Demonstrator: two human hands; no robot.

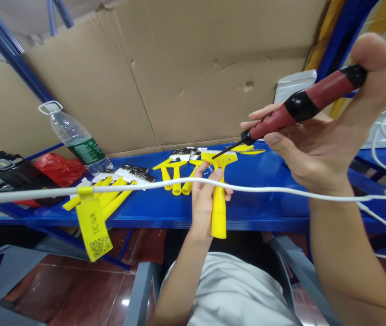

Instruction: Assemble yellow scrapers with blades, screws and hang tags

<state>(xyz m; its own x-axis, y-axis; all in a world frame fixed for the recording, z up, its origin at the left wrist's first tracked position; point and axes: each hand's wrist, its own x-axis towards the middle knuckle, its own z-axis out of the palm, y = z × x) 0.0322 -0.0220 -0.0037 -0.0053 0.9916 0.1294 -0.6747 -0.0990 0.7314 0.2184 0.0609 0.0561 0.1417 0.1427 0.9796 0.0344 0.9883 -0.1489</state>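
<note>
My left hand (204, 197) is wrapped round a yellow scraper (219, 210), whose wide head points away from me and whose handle hangs toward my lap. In my right hand (329, 149) is a red and black screwdriver (284, 113), held at a slant between thumb and fingers, its butt end against the palm side. The thin dark shaft reaches down to the scraper's head; whether the tip sits in a screw is too small to tell. Just left of my left hand, several yellow scrapers (176, 174) lie on the blue table (261, 199). Small screws (209, 170) lie close behind my left fingers.
A white cable (267, 189) with a yellow tag (94, 226) crosses the view in front of my hands. Left on the table are more yellow handles (111, 194), black-and-white cards (133, 173), a water bottle (77, 140) and a red bag (59, 170). Cardboard (193, 77) stands behind.
</note>
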